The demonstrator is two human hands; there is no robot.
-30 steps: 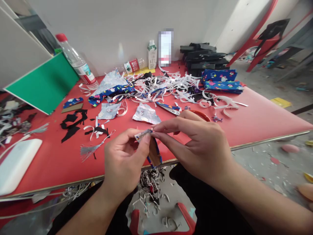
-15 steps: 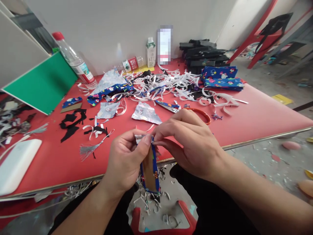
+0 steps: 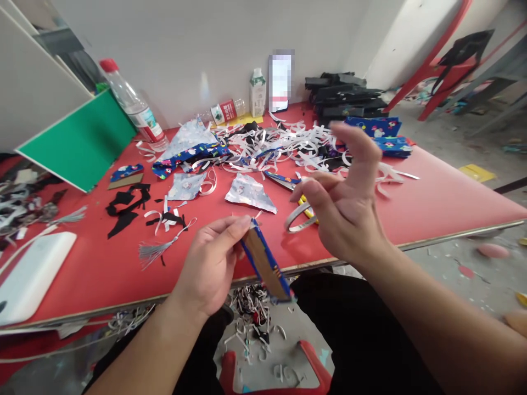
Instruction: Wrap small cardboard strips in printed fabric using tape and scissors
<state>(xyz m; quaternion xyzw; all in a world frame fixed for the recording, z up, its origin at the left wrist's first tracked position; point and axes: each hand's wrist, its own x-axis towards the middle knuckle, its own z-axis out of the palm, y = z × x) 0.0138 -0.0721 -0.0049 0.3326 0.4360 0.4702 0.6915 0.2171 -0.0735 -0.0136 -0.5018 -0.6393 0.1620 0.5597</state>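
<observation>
Here, blue-edged strip (image 3: 265, 263), pinched in left hand (image 3: 214, 258), apart from right hand (image 3: 354, 219), whose grip is unclear

Clock face from centre of view. Twelve: small carton (image 3: 258, 93) beside lit phone (image 3: 280, 82). Eleven: clear bottle (image 3: 227, 112), on its side. Ten: red-capped bottle (image 3: 142, 118) near green board (image 3: 82, 140). Two: red chair (image 3: 432, 100), black bag (image 3: 465, 54) on it. Between eight and nine: white device (image 3: 37, 277).

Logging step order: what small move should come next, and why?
Probably let the right hand drop the white curl onto the scrap pile: it appears to hang from that hand, others like it lie there, and the left hand alone holds the cloth-edged brown strip.
</observation>
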